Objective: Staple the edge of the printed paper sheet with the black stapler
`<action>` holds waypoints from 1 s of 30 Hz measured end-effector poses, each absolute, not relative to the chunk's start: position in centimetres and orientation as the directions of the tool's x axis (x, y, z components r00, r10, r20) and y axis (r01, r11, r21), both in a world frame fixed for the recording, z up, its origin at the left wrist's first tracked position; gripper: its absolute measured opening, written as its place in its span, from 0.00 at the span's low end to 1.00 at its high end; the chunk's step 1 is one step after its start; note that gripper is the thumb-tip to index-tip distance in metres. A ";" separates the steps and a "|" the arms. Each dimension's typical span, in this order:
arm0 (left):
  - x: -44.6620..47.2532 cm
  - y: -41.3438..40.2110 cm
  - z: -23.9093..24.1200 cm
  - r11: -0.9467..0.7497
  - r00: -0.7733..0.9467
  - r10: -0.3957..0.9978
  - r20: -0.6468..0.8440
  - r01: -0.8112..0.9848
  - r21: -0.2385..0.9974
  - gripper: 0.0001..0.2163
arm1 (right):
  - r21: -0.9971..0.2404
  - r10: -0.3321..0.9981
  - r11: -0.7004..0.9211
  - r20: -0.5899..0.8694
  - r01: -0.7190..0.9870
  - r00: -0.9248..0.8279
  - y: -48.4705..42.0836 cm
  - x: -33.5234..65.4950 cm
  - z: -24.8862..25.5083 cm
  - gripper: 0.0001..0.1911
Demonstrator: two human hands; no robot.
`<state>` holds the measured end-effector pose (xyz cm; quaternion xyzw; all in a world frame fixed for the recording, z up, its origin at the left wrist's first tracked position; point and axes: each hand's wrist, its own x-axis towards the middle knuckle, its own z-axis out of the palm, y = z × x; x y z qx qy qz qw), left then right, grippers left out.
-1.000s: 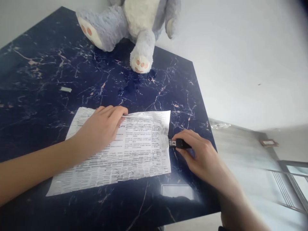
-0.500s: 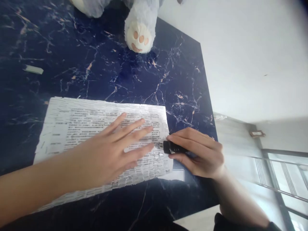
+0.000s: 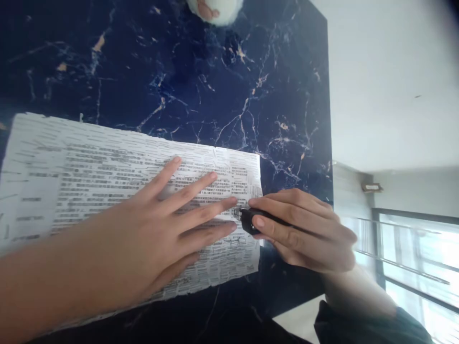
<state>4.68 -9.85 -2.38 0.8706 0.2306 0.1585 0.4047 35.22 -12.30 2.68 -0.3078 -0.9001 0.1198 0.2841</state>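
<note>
A printed sheet of paper (image 3: 96,179) lies on the dark blue table, its surface covered with rows of short dark marks and its edges uneven. My left hand (image 3: 161,234) rests flat over the sheet, fingers spread and pointing right. Near the sheet's right edge, my right hand (image 3: 304,229) grips a small black tool with a metallic tip (image 3: 249,221); its exact kind is unclear. The tip meets the paper close to my left fingertips. My right fingers and thumb cover most of the tool's body.
A white plush paw (image 3: 217,10) with tan pads shows at the top edge. The marble-patterned table (image 3: 193,81) ends at a straight edge on the right. Beyond it are pale floor (image 3: 387,95) and a bright railing or window frame (image 3: 412,267).
The view has moved closer, with the plush paw now mostly out of the top. My right thumb has shifted onto the tool's near end. My left hand stays spread on the sheet.
</note>
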 end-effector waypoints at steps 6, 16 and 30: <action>4.5 -10.1 -2.9 -0.495 0.776 0.621 0.113 0.276 0.824 0.22 | -0.379 0.659 0.751 0.377 0.541 -0.651 -12.8 35.3 3.0 0.21; 4.3 -10.5 -3.7 -0.495 0.811 0.576 0.101 0.248 0.833 0.24 | -0.378 0.683 0.726 0.296 0.575 -0.668 -12.8 35.1 3.8 0.23; 4.4 -10.5 -3.6 -0.433 0.784 0.610 0.116 0.207 0.877 0.21 | -0.239 0.698 0.716 0.246 0.656 -0.672 -14.2 34.3 3.3 0.21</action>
